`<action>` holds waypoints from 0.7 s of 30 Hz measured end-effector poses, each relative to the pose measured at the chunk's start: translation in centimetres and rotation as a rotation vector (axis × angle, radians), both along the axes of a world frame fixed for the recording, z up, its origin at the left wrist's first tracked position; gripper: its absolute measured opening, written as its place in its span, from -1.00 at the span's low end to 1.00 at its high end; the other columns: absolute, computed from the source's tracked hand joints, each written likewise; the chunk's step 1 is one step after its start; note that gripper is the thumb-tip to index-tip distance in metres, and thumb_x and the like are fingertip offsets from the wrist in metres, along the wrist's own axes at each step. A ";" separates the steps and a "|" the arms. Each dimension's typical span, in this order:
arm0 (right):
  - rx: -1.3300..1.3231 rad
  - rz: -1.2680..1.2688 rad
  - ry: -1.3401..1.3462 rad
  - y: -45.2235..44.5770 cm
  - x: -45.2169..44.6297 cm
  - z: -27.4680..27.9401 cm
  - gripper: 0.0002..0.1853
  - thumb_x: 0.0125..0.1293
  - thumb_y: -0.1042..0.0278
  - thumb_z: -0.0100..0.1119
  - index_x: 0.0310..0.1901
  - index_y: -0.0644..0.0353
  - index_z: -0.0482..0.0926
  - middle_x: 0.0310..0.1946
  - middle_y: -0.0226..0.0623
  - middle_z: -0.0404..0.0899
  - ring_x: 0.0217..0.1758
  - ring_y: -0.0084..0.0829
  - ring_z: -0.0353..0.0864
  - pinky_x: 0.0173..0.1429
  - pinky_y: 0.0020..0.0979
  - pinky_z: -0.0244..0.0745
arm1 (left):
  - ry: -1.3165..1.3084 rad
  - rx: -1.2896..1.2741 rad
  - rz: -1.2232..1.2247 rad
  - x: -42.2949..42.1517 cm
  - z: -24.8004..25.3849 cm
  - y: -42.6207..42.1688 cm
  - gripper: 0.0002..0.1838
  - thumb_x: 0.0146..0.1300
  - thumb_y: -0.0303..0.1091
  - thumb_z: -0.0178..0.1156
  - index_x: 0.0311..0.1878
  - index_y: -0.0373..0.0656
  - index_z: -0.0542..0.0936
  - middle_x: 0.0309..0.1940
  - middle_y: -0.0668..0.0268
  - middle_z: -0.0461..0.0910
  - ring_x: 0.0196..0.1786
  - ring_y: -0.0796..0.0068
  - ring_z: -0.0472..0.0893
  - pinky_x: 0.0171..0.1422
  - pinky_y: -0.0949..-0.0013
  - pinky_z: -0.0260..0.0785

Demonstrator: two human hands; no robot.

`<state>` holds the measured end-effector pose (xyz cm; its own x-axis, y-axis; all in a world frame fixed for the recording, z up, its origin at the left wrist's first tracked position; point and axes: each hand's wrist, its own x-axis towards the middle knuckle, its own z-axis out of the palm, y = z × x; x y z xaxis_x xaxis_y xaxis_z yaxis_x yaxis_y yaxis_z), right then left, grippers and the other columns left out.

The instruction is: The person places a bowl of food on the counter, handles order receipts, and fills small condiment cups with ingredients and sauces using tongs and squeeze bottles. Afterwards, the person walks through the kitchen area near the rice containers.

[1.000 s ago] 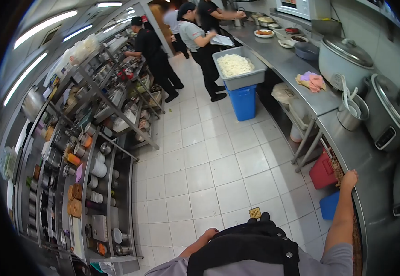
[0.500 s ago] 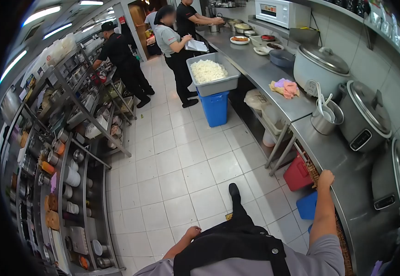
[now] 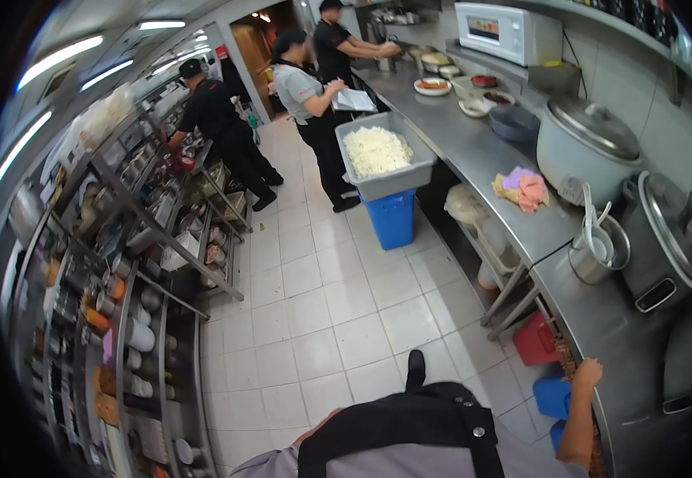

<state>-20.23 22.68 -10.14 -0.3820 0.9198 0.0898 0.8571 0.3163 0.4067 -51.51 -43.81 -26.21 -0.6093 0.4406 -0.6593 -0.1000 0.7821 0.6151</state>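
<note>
My right hand (image 3: 588, 373) rests at the front edge of the steel counter (image 3: 593, 323) on the right, its fingers curled; anything inside them is hidden. Below and left of it hang a red bin (image 3: 535, 341) and a blue bin (image 3: 551, 397) under the counter. Of my left arm only a bit of forearm shows beside the black apron (image 3: 394, 418); the hand itself is out of sight. On the counter ahead are a steel pot with ladles (image 3: 598, 255), folded cloths (image 3: 523, 190) and large cookers (image 3: 589, 143).
A grey tub of white food (image 3: 378, 151) stands on a blue container (image 3: 390, 219) in the aisle. Three people stand farther off: one at the left shelves (image 3: 218, 119), one writing (image 3: 306, 95), one at the far counter (image 3: 338, 48). Shelving (image 3: 154, 271) lines the left.
The view has shifted, and the tub and counter appear nearer. My left hand has passed out of sight behind the apron. My right hand has stayed at the counter edge.
</note>
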 end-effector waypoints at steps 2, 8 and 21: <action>0.040 0.010 0.115 0.2 1.0 0.6 -0.86 0.26 0.41 0.15 -0.34 0.15 0.71 -0.32 -0.22 0.67 -0.17 -0.22 0.71 0.00 -0.28 0.59 | -0.060 0.205 0.047 -4.2 2.0 0.8 -0.67 0.24 -0.18 0.23 -0.04 -0.19 0.68 -0.23 0.03 0.72 -0.15 0.20 0.72 -0.03 0.20 0.55; 0.097 -0.164 0.345 -1.6 -0.9 3.6 -0.86 0.22 0.37 0.21 -0.36 0.24 0.68 -0.40 -0.10 0.65 -0.29 -0.06 0.68 -0.21 -0.12 0.59 | 0.427 -0.169 0.320 -15.7 6.2 7.4 -0.69 0.07 -0.26 0.21 -0.14 -0.15 0.72 -0.27 -0.12 0.67 -0.15 -0.07 0.67 0.04 0.10 0.54; -0.600 0.033 0.462 2.3 -14.3 13.5 -0.76 0.15 0.39 0.23 -0.53 0.43 0.60 -0.58 0.07 0.60 -0.44 -0.22 0.70 -0.35 -0.17 0.51 | -0.098 -0.290 0.216 -25.2 5.0 9.9 -0.65 0.25 -0.20 0.20 -0.03 -0.25 0.67 -0.03 0.04 0.63 -0.11 -0.05 0.66 -0.20 -0.13 0.63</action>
